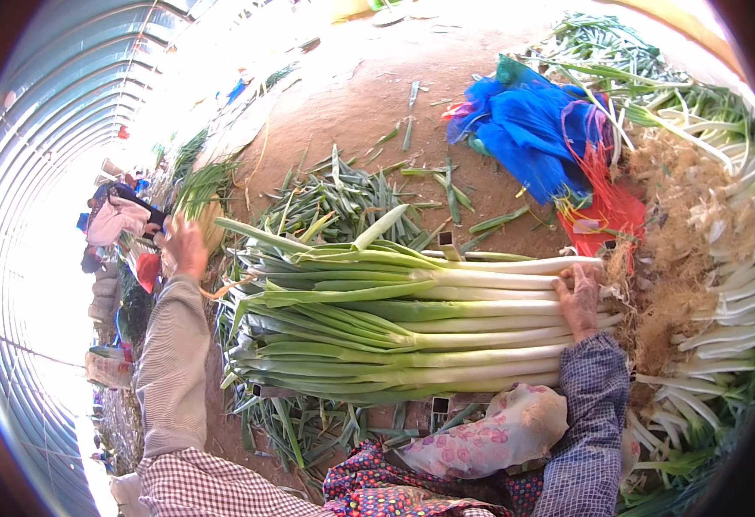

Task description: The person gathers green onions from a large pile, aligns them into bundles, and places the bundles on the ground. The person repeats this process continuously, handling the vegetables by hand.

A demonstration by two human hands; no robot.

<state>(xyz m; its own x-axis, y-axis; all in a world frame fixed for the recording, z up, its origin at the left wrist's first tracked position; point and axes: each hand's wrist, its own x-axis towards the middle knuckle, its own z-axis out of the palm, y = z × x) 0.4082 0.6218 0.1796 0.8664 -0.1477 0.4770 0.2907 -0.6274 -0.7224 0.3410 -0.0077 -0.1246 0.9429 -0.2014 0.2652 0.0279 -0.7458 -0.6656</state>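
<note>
A thick bundle of large green onions (416, 316) lies crosswise before me on a low metal frame (447, 245). Its leaves point left and its white root ends right. At the far right side of the bundle, my right hand (581, 296) curls its fingers over the uppermost white stalks, near the roots. My left hand (185, 247) is stretched out past the leaf tips and is motion-blurred. It overlaps the edge of a tan bundle of straw-like strands (211, 223); whether it holds any of them is unclear.
Cut green leaves (345, 197) are heaped beyond and beneath the frame. Blue mesh netting (526, 123) and red mesh (603, 216) lie on the dirt floor (325, 97). Untidy onions with roots (726, 336) line the right. At far left, another person (119, 216) is bent over.
</note>
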